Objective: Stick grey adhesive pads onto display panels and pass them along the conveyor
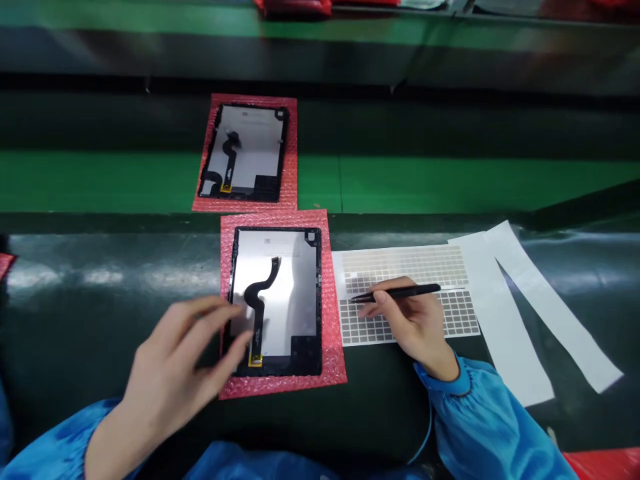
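Black tweezers (407, 291) are pinched in my right hand (417, 320), tips pointing left over a sheet of small grey square stickers (363, 330). My left hand (175, 360) hovers at the left edge of a tablet screen (295, 293), fingers apart and holding nothing. That screen lies back side up, with a black ribbon cable (257, 307) curving across its silvery back and yellow tape (255, 361) at the cable's lower end. Under it is a pink bubble-wrap sheet (334, 347). Whether my left fingertips touch the screen's edge, I cannot tell.
Beyond, a second tablet screen (260, 143) lies on another pink bubble-wrap sheet (293, 167) on the green surface. White paper strips (520, 340) lie right of the sticker sheet. A raised shelf (150, 40) runs along the back, with red packages (295, 7) on it.
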### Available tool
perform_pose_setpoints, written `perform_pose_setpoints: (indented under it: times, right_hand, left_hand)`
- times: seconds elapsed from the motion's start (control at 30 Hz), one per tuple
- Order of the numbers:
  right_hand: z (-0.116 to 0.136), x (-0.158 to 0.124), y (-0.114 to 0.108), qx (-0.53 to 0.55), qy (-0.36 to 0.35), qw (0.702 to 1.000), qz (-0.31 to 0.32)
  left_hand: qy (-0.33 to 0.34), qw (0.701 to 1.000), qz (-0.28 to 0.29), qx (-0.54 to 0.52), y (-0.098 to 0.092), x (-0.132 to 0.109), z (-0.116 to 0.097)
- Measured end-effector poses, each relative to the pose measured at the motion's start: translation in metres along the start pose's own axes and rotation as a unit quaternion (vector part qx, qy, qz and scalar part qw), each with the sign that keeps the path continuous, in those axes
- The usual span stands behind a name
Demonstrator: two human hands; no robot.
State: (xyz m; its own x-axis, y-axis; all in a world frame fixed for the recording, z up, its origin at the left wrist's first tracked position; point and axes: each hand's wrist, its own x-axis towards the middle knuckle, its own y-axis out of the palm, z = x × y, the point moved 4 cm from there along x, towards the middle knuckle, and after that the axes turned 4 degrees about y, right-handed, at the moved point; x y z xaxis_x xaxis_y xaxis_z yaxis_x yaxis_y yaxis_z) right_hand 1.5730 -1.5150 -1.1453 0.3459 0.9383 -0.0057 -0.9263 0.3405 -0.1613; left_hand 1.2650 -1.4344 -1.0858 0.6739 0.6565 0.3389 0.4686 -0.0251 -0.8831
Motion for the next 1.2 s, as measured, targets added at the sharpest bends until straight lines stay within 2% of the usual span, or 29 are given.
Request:
perform_pose_setpoints:
  times: [0.07, 0.13, 0.2, 0.27, 0.4, 0.97, 1.2]
  right_hand:
    - [-0.001, -0.001, 0.002, -0.02, 0.02, 1.0, 0.014]
    - [-0.003, 0.0, 0.003, -0.031, 0.036, 0.999, 0.017]
    - [-0.005, 0.0, 0.003, -0.038, 0.046, 0.998, 0.018]
    - [-0.006, 0.0, 0.003, -0.042, 0.047, 0.998, 0.02]
    - [-0.006, 0.0, 0.002, -0.046, 0.043, 0.997, 0.035]
    - [-0.006, 0.003, 0.002, -0.034, 0.082, 0.994, 0.056]
    - [0.007, 0.009, 0.004, 0.029, 0.117, 0.993, 0.01]
  left_hand:
    - [0.121, 0.991, 0.053, -0.037, 0.013, 0.011, -0.031]
    - [0.219, 0.971, 0.098, -0.02, 0.034, 0.018, -0.059]
    - [0.277, 0.952, 0.126, 0.038, 0.056, 0.022, -0.079]
    - [0.303, 0.937, 0.148, 0.086, 0.075, 0.023, -0.088]
    - [0.297, 0.936, 0.151, 0.114, 0.089, 0.024, -0.089]
    - [0.272, 0.94, 0.176, 0.107, 0.088, 0.028, -0.087]
    - [0.273, 0.937, 0.192, 0.103, 0.088, 0.032, -0.088]
